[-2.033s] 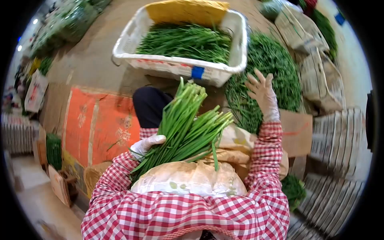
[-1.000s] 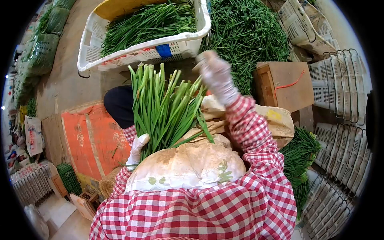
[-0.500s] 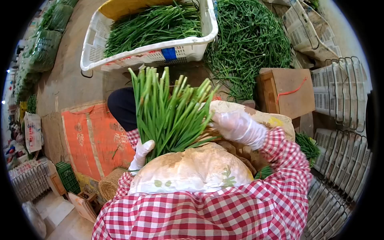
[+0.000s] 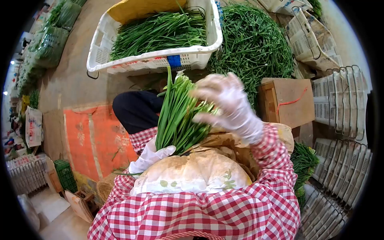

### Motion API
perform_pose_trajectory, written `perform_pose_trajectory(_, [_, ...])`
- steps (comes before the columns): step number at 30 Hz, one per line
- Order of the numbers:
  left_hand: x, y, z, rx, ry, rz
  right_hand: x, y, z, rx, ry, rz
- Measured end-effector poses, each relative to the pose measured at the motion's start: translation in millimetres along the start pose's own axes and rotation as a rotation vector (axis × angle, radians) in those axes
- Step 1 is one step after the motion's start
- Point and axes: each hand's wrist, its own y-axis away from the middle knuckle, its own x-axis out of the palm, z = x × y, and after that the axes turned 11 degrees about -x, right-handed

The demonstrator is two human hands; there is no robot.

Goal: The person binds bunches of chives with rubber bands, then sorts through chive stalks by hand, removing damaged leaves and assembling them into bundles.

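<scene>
A bunch of long green stalks (image 4: pixel 180 116) leans upright above my lap, cut ends pointing away from me. My left hand (image 4: pixel 152 156), in a thin whitish glove, is wrapped round its lower left side. Gloved too, my right hand (image 4: pixel 226 102) hovers at the bunch's upper right, fingers apart and slightly blurred, with nothing in it. A stained pale cloth (image 4: pixel 192 172) covers my lap below the bunch. Beyond the bunch stands a white crate (image 4: pixel 94 58) holding more green stalks (image 4: pixel 160 34).
Right of the crate lies a large heap of loose greens (image 4: pixel 256 48). A wooden box (image 4: pixel 290 102) stands below it, beside several stacked white crates (image 4: pixel 340 104). An orange mat (image 4: pixel 100 140) lies at left. Another green bundle (image 4: pixel 304 160) is at lower right.
The stalks, spread wide before, are now gathered into a narrower bunch. My right hand has moved from the bunch's lower right side to its upper right, with fingers spread.
</scene>
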Motion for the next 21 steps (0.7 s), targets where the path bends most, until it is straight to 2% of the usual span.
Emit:
perform_pose_trajectory(4, [-10, -3, 7, -0.007, -0.091, 0.097, 37, 9, 13, 0.016, -0.009, -0.037])
perform_pose_trajectory(6, [-11, -1, 6, 0.071, 0.144, 0.237, 46, 14, 10, 0.026, -0.019, -0.063])
perform_pose_trajectory(7, [-25, -9, 22, -0.036, 0.093, 0.208, 52, 19, 8, 0.041, 0.066, -0.064])
perform_pose_trajectory(8, [-34, -10, 34, -0.053, 0.118, 0.217, 54, 22, 7, 0.055, 0.152, -0.064])
perform_pose_trajectory(12, [-25, -6, 29, -0.046, 0.195, 0.234, 64, 20, -19, -0.001, 0.084, -0.217])
perform_pose_trajectory(13, [-22, -6, 27, -0.040, 0.196, 0.235, 69, 24, -35, 0.078, 0.000, -0.233])
perform_pose_trajectory(14, [-21, -7, 25, -0.043, 0.196, 0.237, 74, 23, -49, 0.128, -0.045, -0.417])
perform_pose_trajectory(15, [-19, -6, 23, -0.040, 0.196, 0.245, 69, 28, -69, 0.175, -0.022, -0.470])
perform_pose_trajectory(17, [-15, -8, 21, -0.042, 0.186, 0.247, 46, 33, -106, 0.525, 0.465, -0.138])
perform_pose_trajectory(18, [-14, -9, 19, -0.041, 0.183, 0.254, 19, 14, -96, 0.836, 0.281, 0.018])
perform_pose_trajectory(20, [-13, -11, 16, -0.037, 0.170, 0.259, 23, 19, -105, 0.517, -0.017, -0.268])
perform_pose_trajectory(21, [-13, -11, 16, -0.038, 0.164, 0.260, 13, 6, -90, 0.341, -0.094, -0.159])
